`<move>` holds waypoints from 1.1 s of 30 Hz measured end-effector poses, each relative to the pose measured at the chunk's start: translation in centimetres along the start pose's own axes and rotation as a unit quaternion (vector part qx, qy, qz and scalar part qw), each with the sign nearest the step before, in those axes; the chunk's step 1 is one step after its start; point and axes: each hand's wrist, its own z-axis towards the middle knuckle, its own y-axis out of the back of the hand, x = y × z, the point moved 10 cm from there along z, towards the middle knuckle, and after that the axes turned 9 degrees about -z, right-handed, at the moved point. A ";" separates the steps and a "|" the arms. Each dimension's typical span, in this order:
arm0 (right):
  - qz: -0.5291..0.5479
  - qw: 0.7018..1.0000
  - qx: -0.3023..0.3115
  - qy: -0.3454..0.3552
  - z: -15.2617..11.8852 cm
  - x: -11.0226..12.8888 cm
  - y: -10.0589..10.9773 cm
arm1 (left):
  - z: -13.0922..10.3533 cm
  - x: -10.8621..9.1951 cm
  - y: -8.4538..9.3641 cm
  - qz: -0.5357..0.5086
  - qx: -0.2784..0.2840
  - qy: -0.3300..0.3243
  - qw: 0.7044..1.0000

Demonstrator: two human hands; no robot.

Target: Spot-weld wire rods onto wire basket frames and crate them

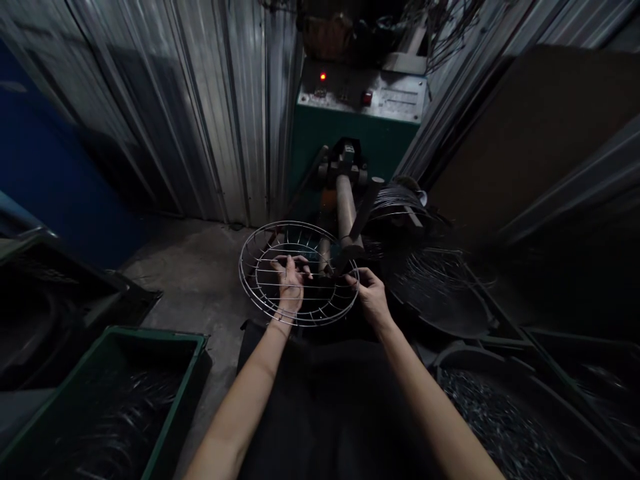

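Observation:
A round wire basket, shallow, with crossing wires and a double rim, is tilted in front of the spot-welding machine's metal arms. Its right side meets the lower arm's end. My left hand shows through the wires, its fingers loosely spread and partly bent; whether they touch the wires I cannot tell. My right hand is closed at the basket's right rim, thumb and fingers pinched on it close to the arm tip. Any small piece between those fingertips is too dark to make out.
The green machine body has a lit red lamp. At lower left stands a green crate of wire parts. On the right are a dark tray of wire rings and a tub of short metal pieces. Corrugated metal walls close in behind.

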 end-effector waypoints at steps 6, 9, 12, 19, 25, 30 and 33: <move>-0.005 1.000 -0.010 0.018 0.5 -0.5 0.1 | 0.3 0.0 -0.1 -0.026 -0.004 -0.005 1.000; -0.001 1.000 -0.008 0.021 0.7 -0.6 0.0 | 0.3 0.0 0.0 -0.022 -0.008 -0.005 1.000; 0.008 1.000 -0.005 0.013 0.7 -0.9 -0.2 | 0.1 -0.3 0.1 -0.013 0.003 0.001 1.000; -0.014 1.000 0.012 -0.010 -1.1 -1.2 0.1 | -0.9 -0.9 -0.3 -0.018 0.024 -0.010 0.999; -0.037 0.999 0.018 -0.005 -1.1 -0.6 0.1 | -0.3 -0.4 0.0 -0.007 -0.004 -0.023 1.000; -0.026 0.999 0.024 -0.010 -0.5 -0.9 -0.4 | -0.1 -0.7 0.2 0.000 0.008 -0.035 0.999; -0.024 0.999 0.024 -0.023 -0.8 -1.4 -0.3 | -0.4 -0.8 0.0 -0.002 0.022 -0.044 0.999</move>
